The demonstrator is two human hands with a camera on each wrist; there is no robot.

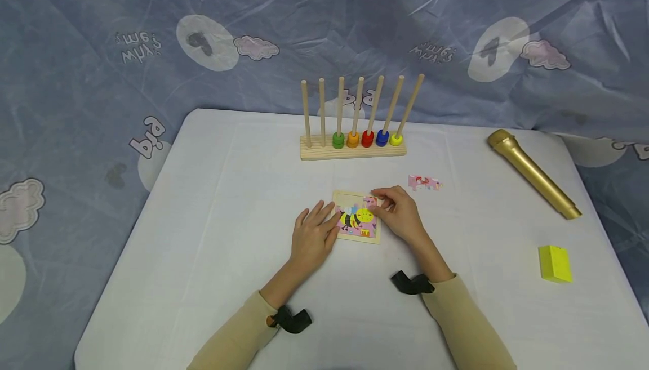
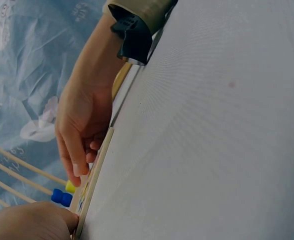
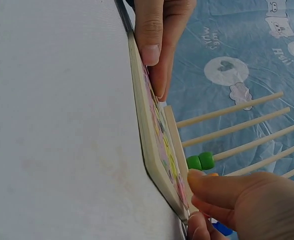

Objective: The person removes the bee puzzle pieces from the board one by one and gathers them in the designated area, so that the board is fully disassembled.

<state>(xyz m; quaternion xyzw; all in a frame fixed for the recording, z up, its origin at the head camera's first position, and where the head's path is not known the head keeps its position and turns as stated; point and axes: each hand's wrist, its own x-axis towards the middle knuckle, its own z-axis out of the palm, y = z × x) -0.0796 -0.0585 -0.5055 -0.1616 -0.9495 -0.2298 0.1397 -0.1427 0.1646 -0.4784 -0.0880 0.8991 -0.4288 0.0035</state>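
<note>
A bee jigsaw puzzle (image 1: 357,224) lies in a light wooden frame on the table, with bare wood showing along its upper left. My left hand (image 1: 312,240) has its fingers spread and fingertips resting on the frame's left side. At the upper right corner, my right hand (image 1: 402,215) pinches a pink puzzle piece (image 1: 370,200) between thumb and index finger. The left wrist view shows the right hand (image 2: 84,120) bent down over the frame's edge. A loose pink section of puzzle (image 1: 425,182) lies beyond the right hand.
A wooden peg stand (image 1: 353,153) with coloured beads stands behind the puzzle. To the right lie a gold toy microphone (image 1: 534,174) and a yellow block (image 1: 555,264). A patterned blue-grey cloth (image 1: 324,26) hangs behind the white table (image 1: 228,190).
</note>
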